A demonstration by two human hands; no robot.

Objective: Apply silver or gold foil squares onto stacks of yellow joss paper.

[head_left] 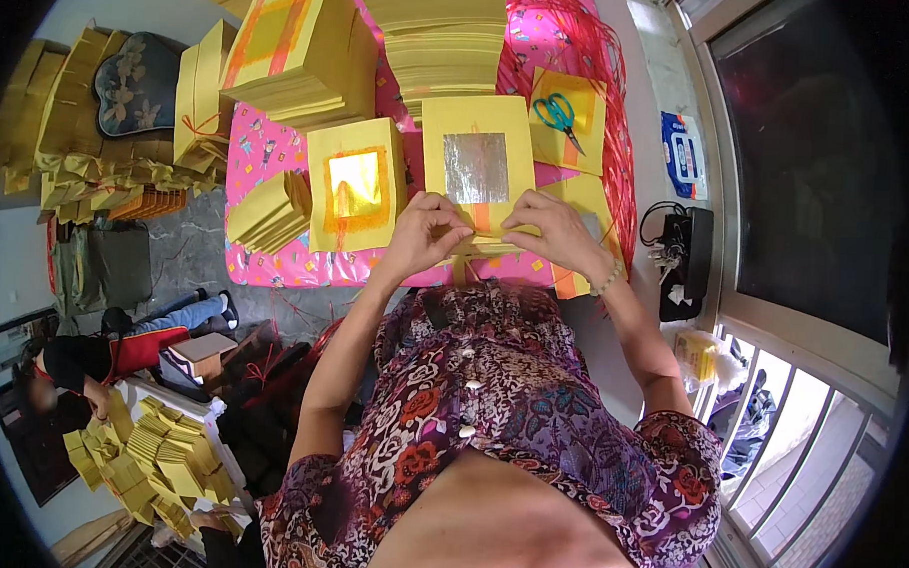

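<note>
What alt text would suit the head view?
A person's left hand and right hand touch the near edge of a yellow paper stack bearing a silver square, on a pink cover; teal scissors lie to the right.

a pale wall (114, 4) and grey floor (189, 250) lie opposite a bright barred window (792, 460).

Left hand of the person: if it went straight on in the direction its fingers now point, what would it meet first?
Most likely the right hand, whose fingertips face those of the left hand along the near edge of the silver-patched yellow paper; the exact depth is unclear.
</note>
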